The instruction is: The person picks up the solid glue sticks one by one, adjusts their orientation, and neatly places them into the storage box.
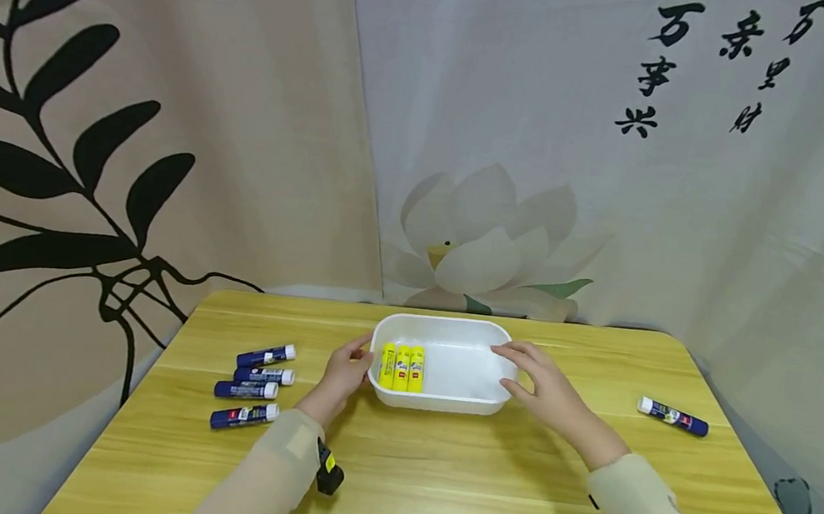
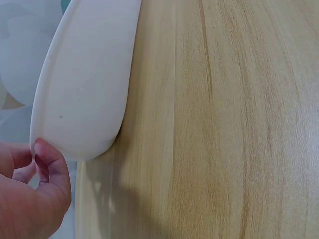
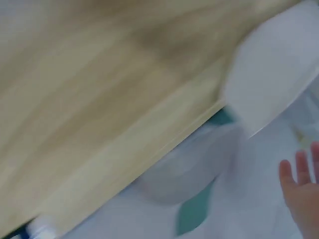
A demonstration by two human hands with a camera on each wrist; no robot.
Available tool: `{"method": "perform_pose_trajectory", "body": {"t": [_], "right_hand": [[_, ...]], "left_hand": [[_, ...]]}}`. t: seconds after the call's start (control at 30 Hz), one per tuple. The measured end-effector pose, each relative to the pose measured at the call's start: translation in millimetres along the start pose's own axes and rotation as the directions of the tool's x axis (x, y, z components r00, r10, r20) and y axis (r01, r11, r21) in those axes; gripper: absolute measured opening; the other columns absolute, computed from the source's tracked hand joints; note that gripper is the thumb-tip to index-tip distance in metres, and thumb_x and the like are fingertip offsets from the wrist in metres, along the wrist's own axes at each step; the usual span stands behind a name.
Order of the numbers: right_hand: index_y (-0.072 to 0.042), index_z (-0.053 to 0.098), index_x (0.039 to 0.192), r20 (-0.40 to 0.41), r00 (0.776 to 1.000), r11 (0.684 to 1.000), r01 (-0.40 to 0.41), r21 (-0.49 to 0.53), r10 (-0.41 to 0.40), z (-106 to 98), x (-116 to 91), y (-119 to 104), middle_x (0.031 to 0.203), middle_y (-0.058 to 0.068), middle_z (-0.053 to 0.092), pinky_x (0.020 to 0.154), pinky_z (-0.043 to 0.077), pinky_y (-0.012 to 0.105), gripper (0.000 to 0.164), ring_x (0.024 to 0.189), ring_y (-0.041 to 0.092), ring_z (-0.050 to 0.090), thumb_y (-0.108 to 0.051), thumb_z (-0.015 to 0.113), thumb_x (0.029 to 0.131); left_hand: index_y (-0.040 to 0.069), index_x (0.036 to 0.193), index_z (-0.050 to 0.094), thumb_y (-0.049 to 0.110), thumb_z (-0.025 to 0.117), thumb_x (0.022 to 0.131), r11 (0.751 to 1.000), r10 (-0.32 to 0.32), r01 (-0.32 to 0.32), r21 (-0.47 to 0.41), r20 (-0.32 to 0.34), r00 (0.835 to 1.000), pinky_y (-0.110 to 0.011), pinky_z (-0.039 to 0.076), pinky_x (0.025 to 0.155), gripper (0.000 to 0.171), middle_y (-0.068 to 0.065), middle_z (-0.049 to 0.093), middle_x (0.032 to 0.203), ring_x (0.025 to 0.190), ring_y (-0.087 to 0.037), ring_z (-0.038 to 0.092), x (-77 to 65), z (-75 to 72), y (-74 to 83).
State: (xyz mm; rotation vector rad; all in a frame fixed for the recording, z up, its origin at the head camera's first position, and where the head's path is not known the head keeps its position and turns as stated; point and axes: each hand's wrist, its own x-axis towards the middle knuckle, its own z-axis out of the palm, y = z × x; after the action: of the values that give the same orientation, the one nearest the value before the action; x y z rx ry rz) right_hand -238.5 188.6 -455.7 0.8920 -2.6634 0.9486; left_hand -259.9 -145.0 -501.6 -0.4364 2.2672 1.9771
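A white plastic tub [image 1: 456, 407] stands on the wooden table, with three yellow glue sticks [image 1: 402, 368] side by side at its left end. My left hand [image 1: 347, 372] pinches the rim at the tub's left end; in the left wrist view its thumb and fingers [image 2: 50, 154] meet at that edge. Over the right end of the tub, my right hand [image 1: 538, 379] has its fingers spread and holds nothing. In the right wrist view its fingertips [image 3: 301, 164] show apart from the blurred tub [image 3: 274, 69].
Several blue glue sticks with white caps [image 1: 245, 390] lie in a loose column on the table's left side. Another blue glue stick [image 1: 672, 417] lies toward the right edge. Behind the table [image 1: 433, 485] hangs a printed curtain [image 1: 262, 107].
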Motion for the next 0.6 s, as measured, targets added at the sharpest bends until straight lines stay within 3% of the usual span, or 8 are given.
{"method": "perform_pose_trajectory", "body": {"t": [0.1,0.23,0.43,0.6], "right_hand": [[-0.022,0.052,0.135,-0.041,0.999,0.99,0.015,-0.14,-0.021,-15.9,-23.3,22.5,0.131,0.006,0.05,0.094,0.043,0.055,0.052,0.121,0.032,0.047,-0.014,0.069,0.086],[-0.022,0.05,0.136,-0.07,0.997,0.97,-0.03,-0.24,0.014,-35.0,-55.3,56.1,0.13,0.01,0.051,0.09,0.042,0.059,0.057,0.118,0.036,0.047,-0.011,0.07,0.084],[-0.022,0.041,0.143,-0.073,0.987,0.938,-0.16,-0.309,0.144,-64.6,-103.6,100.4,0.131,0.017,0.047,0.083,0.041,0.062,0.065,0.112,0.042,0.046,-0.01,0.068,0.086],[-0.017,0.039,0.145,-0.068,0.971,0.891,-0.238,-0.387,0.229,-85.2,-127.1,131.2,0.128,0.025,0.048,0.083,0.038,0.064,0.068,0.11,0.048,0.046,-0.011,0.069,0.084]], "left_hand": [[0.017,0.138,0.049,0.011,0.051,0.098,1.0,0.002,-0.002,0.0,-0.001,1.0,-0.024,0.046,0.065,0.041,-0.008,0.044,0.103,0.073,-0.013,0.047,-0.3,-0.2,0.5],[0.016,0.138,0.049,0.01,0.051,0.097,1.0,0.007,-0.007,0.001,-0.006,1.0,-0.024,0.046,0.064,0.041,-0.008,0.044,0.102,0.071,-0.012,0.046,-0.6,-0.3,-0.2],[0.014,0.139,0.048,0.009,0.05,0.097,1.0,0.013,-0.013,0.005,-0.001,1.0,-0.025,0.048,0.065,0.042,-0.008,0.044,0.103,0.072,-0.011,0.047,-1.5,0.7,-0.1],[0.015,0.138,0.049,0.009,0.051,0.097,1.0,0.013,-0.013,-0.003,-0.004,1.0,-0.025,0.047,0.064,0.041,-0.008,0.044,0.102,0.071,-0.012,0.047,-1.8,1.1,0.3]]}}
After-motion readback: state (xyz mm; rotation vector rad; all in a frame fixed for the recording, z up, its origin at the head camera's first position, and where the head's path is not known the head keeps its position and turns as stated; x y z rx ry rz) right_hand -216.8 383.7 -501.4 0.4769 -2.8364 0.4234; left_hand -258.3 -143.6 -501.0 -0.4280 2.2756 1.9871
